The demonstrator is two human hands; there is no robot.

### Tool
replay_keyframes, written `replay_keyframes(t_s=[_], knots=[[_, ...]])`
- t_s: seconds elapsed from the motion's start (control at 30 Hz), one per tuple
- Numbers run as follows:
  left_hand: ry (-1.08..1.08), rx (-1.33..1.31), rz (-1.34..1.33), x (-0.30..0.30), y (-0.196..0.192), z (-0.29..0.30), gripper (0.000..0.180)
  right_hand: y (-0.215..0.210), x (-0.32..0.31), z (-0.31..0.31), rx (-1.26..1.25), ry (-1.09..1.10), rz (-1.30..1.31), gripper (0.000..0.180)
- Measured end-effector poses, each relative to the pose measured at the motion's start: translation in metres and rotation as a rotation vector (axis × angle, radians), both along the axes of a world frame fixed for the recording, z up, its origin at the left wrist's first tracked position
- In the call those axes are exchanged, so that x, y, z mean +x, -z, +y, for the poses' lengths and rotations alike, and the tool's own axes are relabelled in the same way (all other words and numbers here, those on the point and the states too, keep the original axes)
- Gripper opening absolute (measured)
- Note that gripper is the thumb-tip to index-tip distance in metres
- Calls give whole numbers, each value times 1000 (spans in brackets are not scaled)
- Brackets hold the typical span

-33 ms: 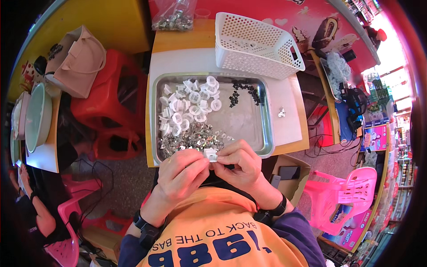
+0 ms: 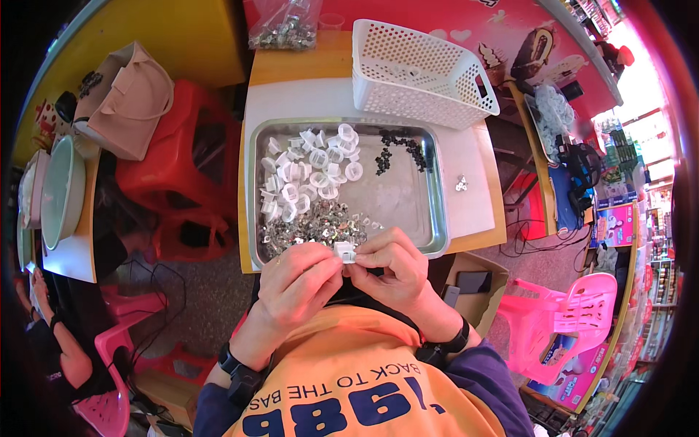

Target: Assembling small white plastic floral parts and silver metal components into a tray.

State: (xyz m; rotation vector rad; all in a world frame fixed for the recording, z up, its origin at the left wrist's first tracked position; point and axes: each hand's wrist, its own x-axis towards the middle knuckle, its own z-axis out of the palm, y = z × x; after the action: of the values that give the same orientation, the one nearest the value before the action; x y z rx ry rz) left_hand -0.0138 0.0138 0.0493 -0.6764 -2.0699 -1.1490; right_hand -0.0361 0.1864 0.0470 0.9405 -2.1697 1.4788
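small white cap [image 2: 344,251] pinched between both hands over near rim of metal tray [image 2: 435,218] | left hand [image 2: 300,280] and right hand [image 2: 393,269] fingertips closed on it (equally near) | long axis cannot tell

Most of the small white cap [image 2: 344,252] is hidden inside the grip of the left hand [image 2: 300,280] and right hand [image 2: 393,266]; its shape cannot be told. The silvery pieces [image 2: 317,224] and black bits [image 2: 399,149] in the steel tray [image 2: 434,207] are too small to identify. The clear bag [image 2: 285,25] is cut off by the top edge.
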Motion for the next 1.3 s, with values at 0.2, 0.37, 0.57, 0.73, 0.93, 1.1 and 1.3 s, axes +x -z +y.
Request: replay_keyframes(t_s=[0.2, 0.37, 0.57, 0.73, 0.93, 1.1, 1.3], knots=[[-62, 119, -148, -1, 12, 6, 27, 2, -11, 4, -25, 22, -66, 23], [-41, 416, -442, -4, 23, -5, 51, -38, -79, 30, -56, 172, -344, 9], [-165, 762, -555, -9, 31, -34, 37, -72, -169, 57, 84, 504, -20, 15], [-221, 876, -635, -6, 43, -36, 30, 4, -135, 36, 457, 210, -195, 16], [-97, 905, -749, -12, 37, -20, 18, 48, -126, 21, 554, 161, -481, 22], [49, 881, -917, -19, 38, -9, 22, 26, -99, 21, 312, 150, -789, 23], [296, 1040, -1094, -18, 37, 4, 28, 20, -46, 9, 49, -67, -1025, 24]])
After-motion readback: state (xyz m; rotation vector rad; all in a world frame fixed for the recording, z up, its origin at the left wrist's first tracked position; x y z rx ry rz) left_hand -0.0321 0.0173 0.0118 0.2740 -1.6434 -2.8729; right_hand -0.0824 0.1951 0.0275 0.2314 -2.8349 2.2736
